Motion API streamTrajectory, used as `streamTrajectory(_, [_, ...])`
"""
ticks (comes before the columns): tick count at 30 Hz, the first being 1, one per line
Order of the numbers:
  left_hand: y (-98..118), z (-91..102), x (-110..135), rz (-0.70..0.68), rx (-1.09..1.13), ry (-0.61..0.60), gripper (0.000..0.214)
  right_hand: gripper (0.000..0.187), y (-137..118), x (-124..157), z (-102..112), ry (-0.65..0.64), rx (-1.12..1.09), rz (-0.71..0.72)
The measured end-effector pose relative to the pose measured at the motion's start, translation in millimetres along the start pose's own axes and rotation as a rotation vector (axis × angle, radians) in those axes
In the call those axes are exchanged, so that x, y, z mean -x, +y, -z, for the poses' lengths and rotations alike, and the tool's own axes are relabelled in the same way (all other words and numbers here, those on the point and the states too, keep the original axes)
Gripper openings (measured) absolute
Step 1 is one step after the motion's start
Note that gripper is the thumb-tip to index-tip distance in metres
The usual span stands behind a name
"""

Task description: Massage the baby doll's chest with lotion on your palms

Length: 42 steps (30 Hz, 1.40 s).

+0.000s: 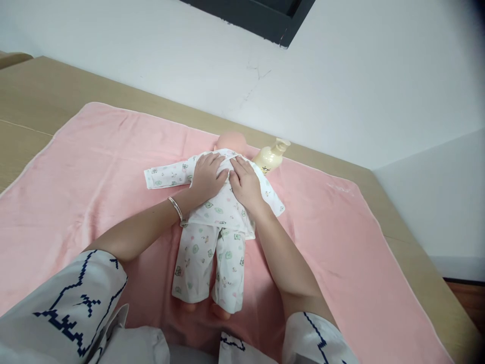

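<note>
A baby doll [212, 237] in white printed pyjamas lies on a pink towel [87, 167], its head [231, 141] pointing away from me. My left hand [207, 177] rests flat on the doll's upper chest, fingers stretched out, a silver bangle on the wrist. My right hand [246, 183] lies flat beside it on the doll's chest, fingers also stretched. The two hands touch at the middle of the shirt. Neither hand holds anything.
A cream pump bottle [271, 155] lies on the towel just right of the doll's head. The towel covers a wooden table [34, 91] that stands against a white wall. The table's right edge runs down toward the lower right.
</note>
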<state>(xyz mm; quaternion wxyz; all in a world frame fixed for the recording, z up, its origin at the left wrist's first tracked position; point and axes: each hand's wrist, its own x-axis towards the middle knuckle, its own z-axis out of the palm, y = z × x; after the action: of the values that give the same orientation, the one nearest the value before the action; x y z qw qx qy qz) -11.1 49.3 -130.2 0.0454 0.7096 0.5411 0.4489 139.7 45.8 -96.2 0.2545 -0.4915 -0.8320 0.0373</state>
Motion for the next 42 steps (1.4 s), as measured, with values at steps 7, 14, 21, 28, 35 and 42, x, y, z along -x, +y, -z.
streamTrajectory(7, [10,9.5,4,-0.041,-0.021,0.041,0.024,0.044,-31,10,11,0.035,0.193,-0.102])
streamTrajectory(14, [6,3.2,1,0.087,-0.055,-0.011,0.040,0.053,-7,2,7,-0.083,0.072,-0.029])
streamTrajectory(21, [1,-1.1,3,0.045,-0.005,0.025,0.034,0.048,-11,3,9,-0.034,0.122,-0.022])
streamTrajectory(28, [5,3.2,3,-0.010,0.057,0.037,0.027,0.045,-39,14,10,0.071,0.288,-0.165])
streamTrajectory(35, [3,-1.3,2,0.050,-0.071,0.004,0.044,0.061,-4,-1,3,-0.093,0.071,-0.119])
streamTrajectory(42, [5,4.2,2,-0.052,-0.054,0.019,0.030,0.048,-19,6,6,-0.021,0.153,-0.107])
